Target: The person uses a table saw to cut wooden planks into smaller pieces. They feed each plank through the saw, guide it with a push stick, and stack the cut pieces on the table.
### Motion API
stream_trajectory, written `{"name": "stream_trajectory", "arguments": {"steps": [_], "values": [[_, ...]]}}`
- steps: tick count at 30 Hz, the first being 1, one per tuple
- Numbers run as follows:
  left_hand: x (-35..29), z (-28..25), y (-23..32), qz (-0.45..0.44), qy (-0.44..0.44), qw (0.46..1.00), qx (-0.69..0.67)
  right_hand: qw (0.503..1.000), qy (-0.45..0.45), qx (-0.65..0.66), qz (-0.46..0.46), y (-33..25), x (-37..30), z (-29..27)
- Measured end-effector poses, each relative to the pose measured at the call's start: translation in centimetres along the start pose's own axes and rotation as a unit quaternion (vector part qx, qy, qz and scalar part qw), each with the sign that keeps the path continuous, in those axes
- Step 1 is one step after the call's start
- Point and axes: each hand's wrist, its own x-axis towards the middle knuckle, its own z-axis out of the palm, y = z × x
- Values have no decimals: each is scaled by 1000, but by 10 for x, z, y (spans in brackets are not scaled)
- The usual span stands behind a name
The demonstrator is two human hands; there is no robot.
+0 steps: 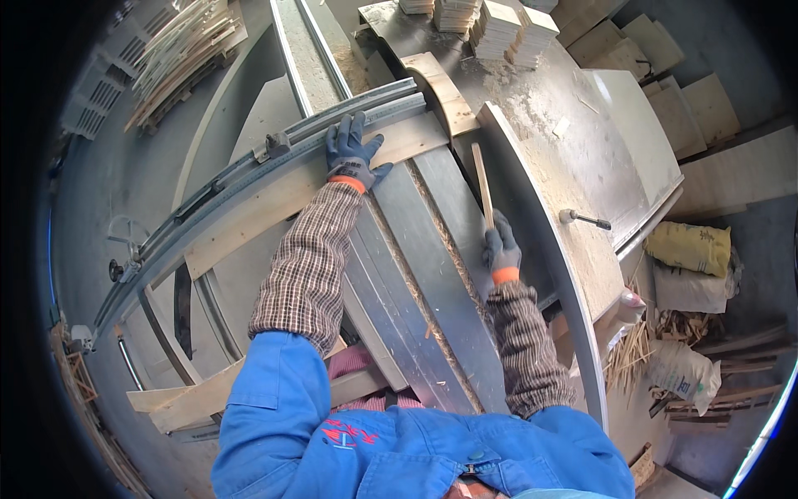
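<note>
A long pale wooden board [237, 234] lies along the metal fence [386, 106] of a panel saw's table. On the board's far part rests my left hand [352, 152], gloved in grey, fingers spread over the fence and thumb apart. My right hand [501, 248], in a matching glove, is closed round the near end of a thin wooden stick [481, 179]. The stick points away from me, its far tip near the curved wooden cover [444, 93] and the tall side fence [544, 216]. Any saw blade under that cover is hidden.
Stacks of small wooden pieces [513, 35] stand on the sawdust-strewn table at the back. A clamp handle [585, 219] sticks out right of the side fence. Sacks [688, 248] and offcuts lie at right. A pile of wood strips [187, 46] sits far left.
</note>
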Motion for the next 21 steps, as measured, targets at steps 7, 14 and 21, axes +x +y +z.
{"name": "stream_trajectory", "arguments": {"steps": [7, 14, 21], "values": [[-14, 11, 3, 21, 28, 999, -14, 996, 54, -14, -63, 43, -52, -38], [-27, 18, 1, 44, 43, 998, 2, 995, 60, 5, -74, 58, -70, -49], [-73, 37, -45, 65, 88, 990, -84, 995, 82, 4, -61, 57, -84, -51]]}}
